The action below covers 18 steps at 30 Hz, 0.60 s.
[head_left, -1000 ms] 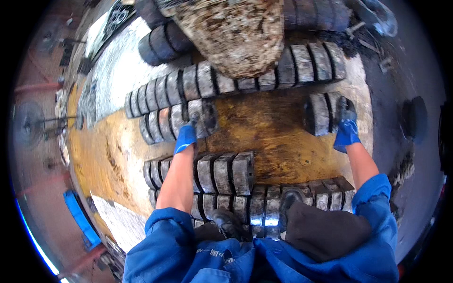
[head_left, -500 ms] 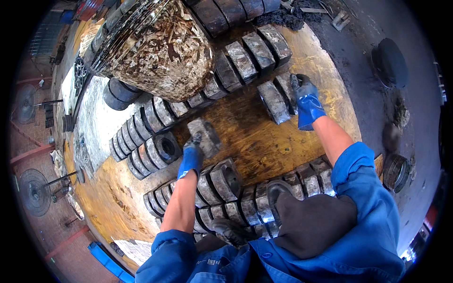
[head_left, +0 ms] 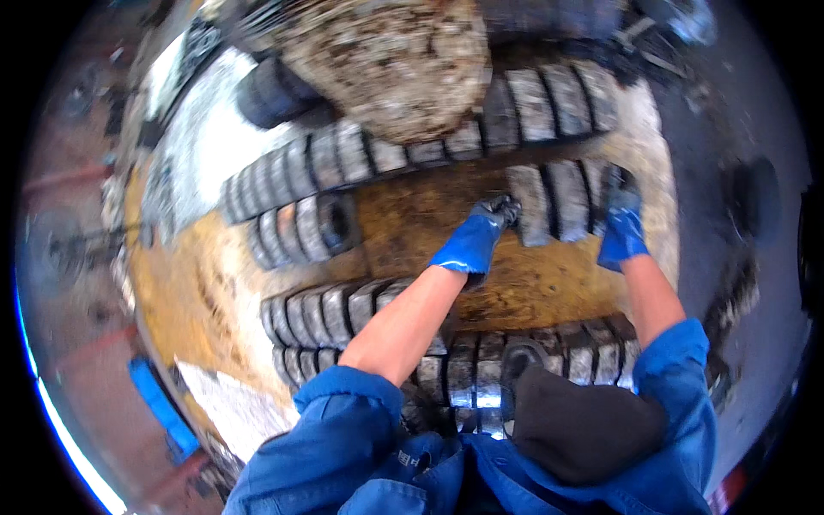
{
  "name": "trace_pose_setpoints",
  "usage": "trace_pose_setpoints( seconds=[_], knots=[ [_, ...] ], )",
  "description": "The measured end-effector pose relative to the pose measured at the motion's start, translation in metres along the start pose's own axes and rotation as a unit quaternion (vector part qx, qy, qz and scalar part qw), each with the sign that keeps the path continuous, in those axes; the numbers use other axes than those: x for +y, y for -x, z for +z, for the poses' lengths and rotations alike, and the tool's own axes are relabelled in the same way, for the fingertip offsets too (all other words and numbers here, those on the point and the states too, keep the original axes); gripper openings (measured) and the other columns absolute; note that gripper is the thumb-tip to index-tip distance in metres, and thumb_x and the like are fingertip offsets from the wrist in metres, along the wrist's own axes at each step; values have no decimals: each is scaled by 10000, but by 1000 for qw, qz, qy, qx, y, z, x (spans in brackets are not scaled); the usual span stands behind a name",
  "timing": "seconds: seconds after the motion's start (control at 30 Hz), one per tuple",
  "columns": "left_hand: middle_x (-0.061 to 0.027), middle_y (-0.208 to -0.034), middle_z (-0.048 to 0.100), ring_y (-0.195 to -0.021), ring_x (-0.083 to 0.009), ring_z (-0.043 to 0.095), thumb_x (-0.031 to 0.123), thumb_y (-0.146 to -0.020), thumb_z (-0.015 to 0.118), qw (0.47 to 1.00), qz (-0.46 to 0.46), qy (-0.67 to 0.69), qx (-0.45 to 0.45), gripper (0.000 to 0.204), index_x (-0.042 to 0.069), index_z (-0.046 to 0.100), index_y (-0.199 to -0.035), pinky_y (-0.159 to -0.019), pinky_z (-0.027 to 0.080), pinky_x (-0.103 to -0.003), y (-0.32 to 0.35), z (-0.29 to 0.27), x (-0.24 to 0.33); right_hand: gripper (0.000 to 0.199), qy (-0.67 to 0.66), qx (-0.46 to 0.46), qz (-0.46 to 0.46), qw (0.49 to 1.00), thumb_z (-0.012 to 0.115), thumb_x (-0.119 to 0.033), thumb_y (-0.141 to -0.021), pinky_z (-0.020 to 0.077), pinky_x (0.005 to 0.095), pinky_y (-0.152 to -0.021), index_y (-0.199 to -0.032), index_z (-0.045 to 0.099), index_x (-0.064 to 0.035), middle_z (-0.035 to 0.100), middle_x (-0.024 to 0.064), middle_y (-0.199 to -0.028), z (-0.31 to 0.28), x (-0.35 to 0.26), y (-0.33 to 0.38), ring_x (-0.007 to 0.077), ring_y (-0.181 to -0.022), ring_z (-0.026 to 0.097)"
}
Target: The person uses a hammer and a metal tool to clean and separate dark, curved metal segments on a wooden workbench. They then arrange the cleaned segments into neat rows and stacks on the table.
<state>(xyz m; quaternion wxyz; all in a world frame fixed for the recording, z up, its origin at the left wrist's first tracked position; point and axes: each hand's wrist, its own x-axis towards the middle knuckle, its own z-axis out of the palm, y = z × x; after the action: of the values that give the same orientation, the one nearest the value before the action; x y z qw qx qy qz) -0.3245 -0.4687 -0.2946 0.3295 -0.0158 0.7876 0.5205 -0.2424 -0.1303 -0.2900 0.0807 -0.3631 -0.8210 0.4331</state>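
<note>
The left hand (head_left: 475, 240) and right hand (head_left: 621, 225), both in blue gloves, had their grip closed on either end of a short row of grey metal rings (head_left: 558, 199). The row lay on the rusty worktop (head_left: 429, 223), with longer ring rows (head_left: 412, 154) just beyond.

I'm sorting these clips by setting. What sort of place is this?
Probably a metalworking shop or foundry yard. Rows of grey ring-shaped metal parts lie on a rusty, stained work surface, and the blue-gloved left hand and right hand flank a short row of rings.
</note>
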Motion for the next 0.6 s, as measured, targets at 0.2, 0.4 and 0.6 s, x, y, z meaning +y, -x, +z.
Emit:
trace_pose_setpoints(
  seconds=[0.2,0.4,0.6],
  knots=[
    [-137,-1119,719,-1002,-216,683,208,-832,744,908,110,-278,294,407,25,672,-1188,-891,524,-342,51,-199,-43,453,-23,27,-29,999,554,-423,-1002,527,379,-822,-1167,654,-13,719,175,-1012,18,15,-2,273,-905,681],
    [-208,-1014,715,-967,-388,680,421,-824,707,784,-84,-435,435,727,36,486,-1400,-814,537,-456,101,-288,-83,463,-2,33,-25,999,547,-421,-1008,526,371,-826,-1210,635,-14,713,161,-1057,12,7,-1,258,-914,671],
    [-201,-1004,721,-906,-352,695,581,-823,658,734,-235,-472,428,834,-15,484,-1380,-840,537,-423,61,-241,-70,459,-65,6,17,998,563,-419,-1003,521,339,-757,-1216,626,-17,704,124,-1041,12,28,-7,205,-850,640]
  ],
)
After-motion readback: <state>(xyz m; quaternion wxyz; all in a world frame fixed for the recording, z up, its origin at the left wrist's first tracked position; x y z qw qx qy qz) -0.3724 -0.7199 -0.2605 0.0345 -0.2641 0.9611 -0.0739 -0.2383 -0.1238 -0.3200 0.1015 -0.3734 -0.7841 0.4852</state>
